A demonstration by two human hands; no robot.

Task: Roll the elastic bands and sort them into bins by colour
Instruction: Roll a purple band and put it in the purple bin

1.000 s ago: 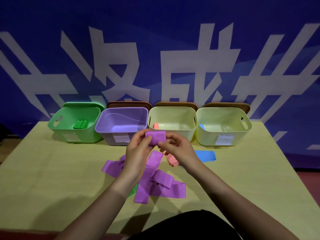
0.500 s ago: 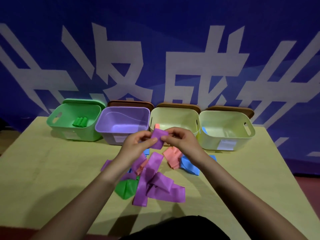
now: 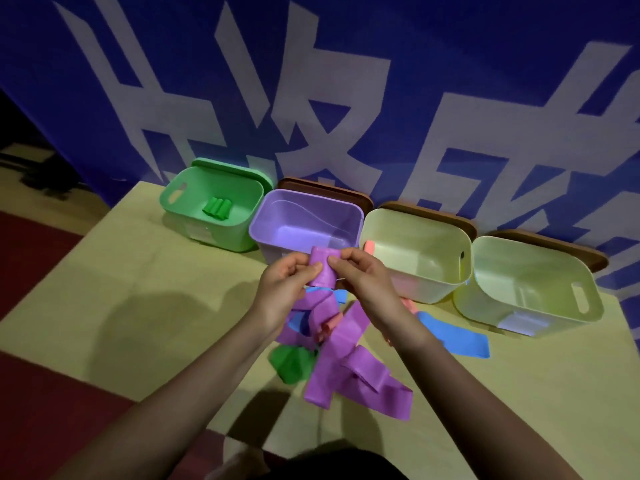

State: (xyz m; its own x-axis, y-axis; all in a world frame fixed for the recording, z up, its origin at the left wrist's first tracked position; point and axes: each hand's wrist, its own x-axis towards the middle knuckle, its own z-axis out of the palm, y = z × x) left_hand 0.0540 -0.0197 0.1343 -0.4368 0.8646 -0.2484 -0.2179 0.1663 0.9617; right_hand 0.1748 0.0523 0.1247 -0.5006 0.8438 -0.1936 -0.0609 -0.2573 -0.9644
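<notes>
Holding a purple roll between both hands, we keep it just above the near rim of the purple bin. Our left hand curls its fingers round the roll's lower left side, thumb pressed on its face; our right hand pinches the upper right edge between thumb and forefinger. The roll's long axis runs from about 12 o'clock down to 6, tilted slightly, with its loose tail hanging into the pile of purple bands on the desk.

Along the far edge stand four bins in a row, their walls nearly touching: the green bin at 10 o'clock holding green rolls, the purple one, then two pale bins toward 2 o'clock. A green band and a blue band flank the pile. Open desk lies at 9 o'clock, out to the left edge.
</notes>
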